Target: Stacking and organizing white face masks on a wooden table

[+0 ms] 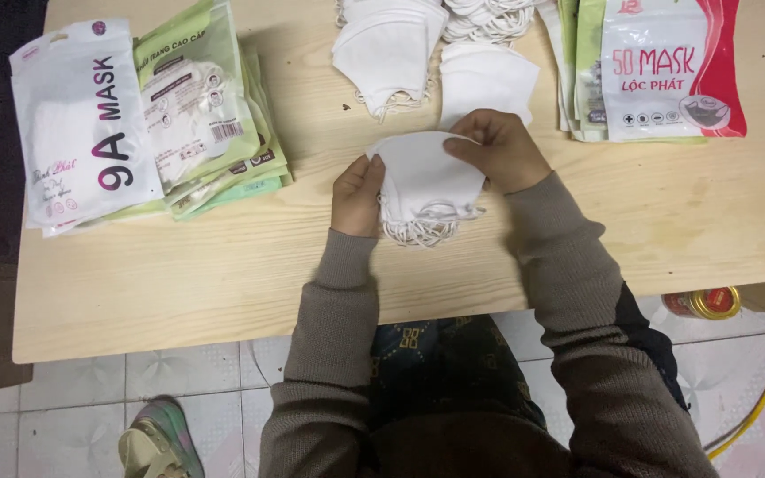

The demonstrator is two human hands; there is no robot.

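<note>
Both-handed, left hand (358, 195) and right hand (499, 150) gripping soft white folded masks (422, 181).

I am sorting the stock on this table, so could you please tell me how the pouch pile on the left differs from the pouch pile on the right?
The left pouch pile is fanned out, with a white and purple pouch beside green ones. The right pouch pile is stacked more tightly, topped by a white and red pouch, and runs past the picture's top edge. The left pile lies farther from the hands. Both lie flat on the wooden table.
</note>
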